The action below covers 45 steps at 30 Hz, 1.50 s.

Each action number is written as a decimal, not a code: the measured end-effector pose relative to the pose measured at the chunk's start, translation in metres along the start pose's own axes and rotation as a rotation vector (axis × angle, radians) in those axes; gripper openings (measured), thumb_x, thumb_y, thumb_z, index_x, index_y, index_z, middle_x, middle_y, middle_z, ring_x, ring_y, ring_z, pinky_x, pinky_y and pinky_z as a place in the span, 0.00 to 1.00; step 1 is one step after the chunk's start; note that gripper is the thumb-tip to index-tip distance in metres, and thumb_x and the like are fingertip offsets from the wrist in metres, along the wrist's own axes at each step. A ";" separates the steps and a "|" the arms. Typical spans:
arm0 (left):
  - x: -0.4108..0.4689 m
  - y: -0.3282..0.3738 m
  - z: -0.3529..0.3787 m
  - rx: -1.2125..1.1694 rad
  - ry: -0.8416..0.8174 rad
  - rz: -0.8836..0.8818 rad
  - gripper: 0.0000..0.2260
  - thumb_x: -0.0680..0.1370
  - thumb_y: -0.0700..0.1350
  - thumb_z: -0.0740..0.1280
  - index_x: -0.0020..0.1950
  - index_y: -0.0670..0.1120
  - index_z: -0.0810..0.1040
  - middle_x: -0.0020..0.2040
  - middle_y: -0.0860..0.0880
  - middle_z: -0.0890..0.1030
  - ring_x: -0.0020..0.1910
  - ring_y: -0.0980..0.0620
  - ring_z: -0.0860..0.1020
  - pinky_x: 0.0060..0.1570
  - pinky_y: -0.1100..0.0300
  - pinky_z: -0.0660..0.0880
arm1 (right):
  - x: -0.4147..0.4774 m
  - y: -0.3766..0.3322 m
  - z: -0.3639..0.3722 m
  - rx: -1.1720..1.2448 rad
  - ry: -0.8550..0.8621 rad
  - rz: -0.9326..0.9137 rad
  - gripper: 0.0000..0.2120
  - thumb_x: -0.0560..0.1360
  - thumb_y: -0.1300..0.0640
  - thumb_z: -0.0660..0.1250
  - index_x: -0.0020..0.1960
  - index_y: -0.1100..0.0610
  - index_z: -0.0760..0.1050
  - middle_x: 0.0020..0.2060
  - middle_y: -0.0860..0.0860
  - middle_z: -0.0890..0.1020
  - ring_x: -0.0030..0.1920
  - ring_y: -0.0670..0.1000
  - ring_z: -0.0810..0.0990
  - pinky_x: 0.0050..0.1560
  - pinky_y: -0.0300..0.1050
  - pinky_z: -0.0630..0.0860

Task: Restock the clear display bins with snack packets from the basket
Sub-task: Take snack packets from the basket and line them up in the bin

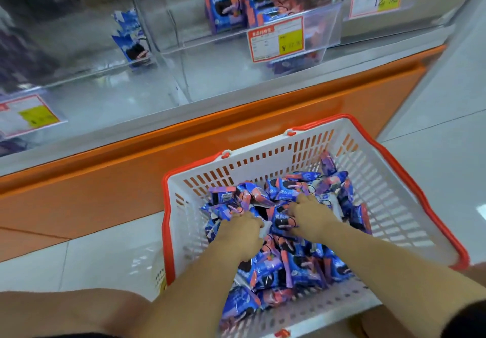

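Glossy blue-and-pink packets (302, 269) are clutched by the left grip (243, 226) and right grip (311, 215) inside the basket (373, 180) at five o'clock.

Both forearms reach down, left grip (243, 226) and right grip (311, 214) curled round packets (280, 220).

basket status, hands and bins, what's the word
Left hand and right hand both in the basket, gripping snack packets. Middle display bin holds few packets, at its back. No obstruction seen.
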<state>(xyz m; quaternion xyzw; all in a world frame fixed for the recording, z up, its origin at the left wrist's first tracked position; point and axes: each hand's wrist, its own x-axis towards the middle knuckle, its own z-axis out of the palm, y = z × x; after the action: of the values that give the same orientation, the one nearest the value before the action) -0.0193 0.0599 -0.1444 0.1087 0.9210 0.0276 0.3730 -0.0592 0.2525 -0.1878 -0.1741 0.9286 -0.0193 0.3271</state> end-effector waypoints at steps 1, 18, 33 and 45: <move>-0.002 0.001 -0.003 -0.007 0.008 0.004 0.22 0.83 0.52 0.60 0.76 0.50 0.64 0.75 0.44 0.64 0.73 0.39 0.62 0.68 0.39 0.66 | -0.003 0.000 -0.003 0.026 0.008 -0.020 0.21 0.77 0.50 0.67 0.67 0.56 0.68 0.65 0.58 0.68 0.68 0.61 0.65 0.66 0.57 0.70; -0.110 0.035 -0.181 -0.901 0.821 0.317 0.08 0.77 0.43 0.71 0.44 0.57 0.81 0.43 0.56 0.84 0.43 0.60 0.81 0.49 0.63 0.77 | -0.161 -0.001 -0.228 0.429 0.531 -0.289 0.13 0.73 0.53 0.75 0.49 0.53 0.72 0.39 0.47 0.78 0.39 0.49 0.75 0.37 0.37 0.69; -0.165 -0.002 -0.249 -0.998 1.174 0.377 0.03 0.78 0.44 0.69 0.47 0.50 0.82 0.42 0.55 0.83 0.45 0.58 0.81 0.36 0.71 0.75 | -0.167 -0.061 -0.296 1.099 0.769 -0.369 0.12 0.79 0.56 0.66 0.45 0.63 0.84 0.41 0.60 0.85 0.44 0.52 0.84 0.58 0.52 0.79; -0.117 -0.050 -0.312 -0.763 1.335 0.347 0.08 0.78 0.42 0.68 0.46 0.55 0.81 0.43 0.59 0.83 0.45 0.59 0.81 0.47 0.59 0.77 | -0.085 -0.100 -0.403 -0.009 0.760 -0.359 0.10 0.69 0.48 0.74 0.48 0.51 0.79 0.37 0.48 0.80 0.38 0.50 0.77 0.36 0.40 0.69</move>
<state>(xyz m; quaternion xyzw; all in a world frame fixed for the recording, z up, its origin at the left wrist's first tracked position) -0.1632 -0.0052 0.1535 0.0758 0.8469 0.4592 -0.2571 -0.2139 0.1561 0.1946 -0.3152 0.9382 -0.1345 -0.0479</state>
